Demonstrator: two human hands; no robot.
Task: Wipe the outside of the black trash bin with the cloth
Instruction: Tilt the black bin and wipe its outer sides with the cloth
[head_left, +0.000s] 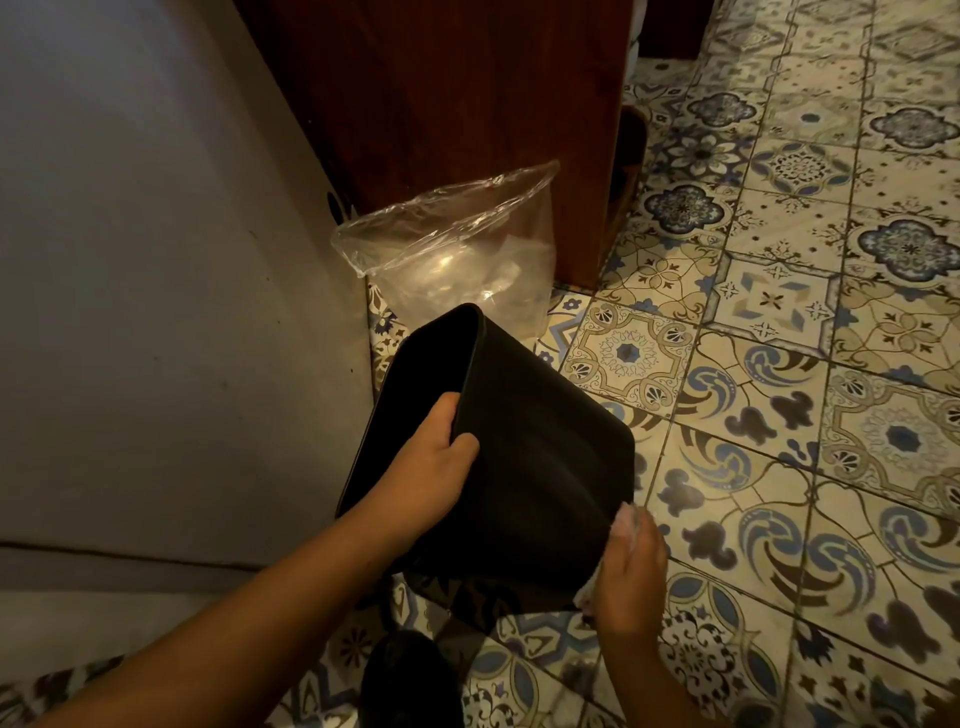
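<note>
I held the one black trash bin (524, 467) tipped above the tiled floor (779, 364), its long axis running from the rim at upper left down toward me. My left hand (431, 467) gripped its rim; my right hand (628, 577), nearer its base, pressed the single cloth (626, 525) against its right wall.

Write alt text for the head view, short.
A person tilts a black trash bin above a patterned tile floor, left hand gripping its rim, right hand pressing a pale cloth against its side. A clear plastic bag stands behind.
</note>
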